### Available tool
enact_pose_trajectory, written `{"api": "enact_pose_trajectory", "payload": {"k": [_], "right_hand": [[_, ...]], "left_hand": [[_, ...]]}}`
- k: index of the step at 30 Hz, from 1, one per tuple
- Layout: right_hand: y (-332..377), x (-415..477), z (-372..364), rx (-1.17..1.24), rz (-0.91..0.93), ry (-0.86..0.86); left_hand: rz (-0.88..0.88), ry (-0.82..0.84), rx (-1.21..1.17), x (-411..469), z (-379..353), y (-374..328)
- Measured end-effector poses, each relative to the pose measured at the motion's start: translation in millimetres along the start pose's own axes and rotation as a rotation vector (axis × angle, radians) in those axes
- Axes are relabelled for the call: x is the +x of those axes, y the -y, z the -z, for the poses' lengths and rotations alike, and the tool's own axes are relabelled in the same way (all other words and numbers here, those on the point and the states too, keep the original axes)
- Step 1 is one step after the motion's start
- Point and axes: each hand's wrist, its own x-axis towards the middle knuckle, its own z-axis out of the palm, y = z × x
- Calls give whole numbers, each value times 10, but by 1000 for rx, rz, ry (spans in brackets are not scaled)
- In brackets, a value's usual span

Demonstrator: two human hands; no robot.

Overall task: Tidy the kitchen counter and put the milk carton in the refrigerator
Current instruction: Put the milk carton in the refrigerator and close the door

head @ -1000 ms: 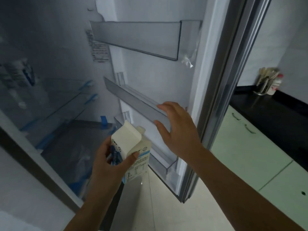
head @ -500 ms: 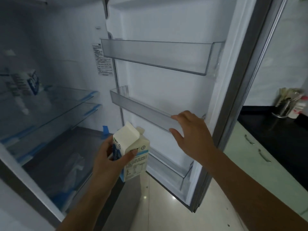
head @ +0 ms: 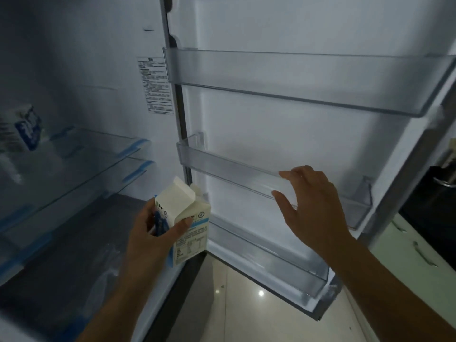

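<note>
My left hand (head: 150, 238) grips a white and blue milk carton (head: 187, 218), upright, in front of the hinge side of the open refrigerator. My right hand (head: 313, 203) rests with spread fingers on the front rail of the middle door shelf (head: 222, 166), holding nothing else. The refrigerator door (head: 296, 134) stands wide open to the right. It carries an upper bin (head: 296, 80) and a lower bin (head: 271, 262), both without contents.
Glass shelves (head: 81, 164) with blue tape fill the fridge interior on the left. Another blue and white carton (head: 22, 129) stands on the left shelf. A dark counter (head: 434, 208) with pale green cabinet fronts (head: 407, 253) lies right of the door. Glossy floor tiles (head: 246, 299) show below.
The view has tilted up and toward the door, so the bins look larger. My right hand stays on the middle shelf rail. The carton stays in my left hand at about the same place.
</note>
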Motion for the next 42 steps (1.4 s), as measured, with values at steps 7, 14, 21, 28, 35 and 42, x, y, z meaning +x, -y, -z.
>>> {"api": "enact_pose_trajectory", "payload": {"k": [7, 14, 21, 28, 35, 42], "right_hand": [[607, 528, -570, 256, 166, 28], [1502, 956, -1367, 534, 334, 173], [2371, 1361, -1971, 700, 563, 307], [2844, 1691, -2536, 768, 654, 379], [2826, 1833, -2864, 799, 607, 316], [2810, 1843, -2966, 789, 622, 270]], "left_hand": [[-59, -98, -19, 498, 295, -83], [-81, -372, 49, 523, 930, -229], [-142, -645, 146, 514, 1432, -467], [-197, -896, 153, 635, 1512, -575], [-164, -1091, 205, 825, 1530, -473], [-155, -1238, 227, 1131, 1621, -418]]}}
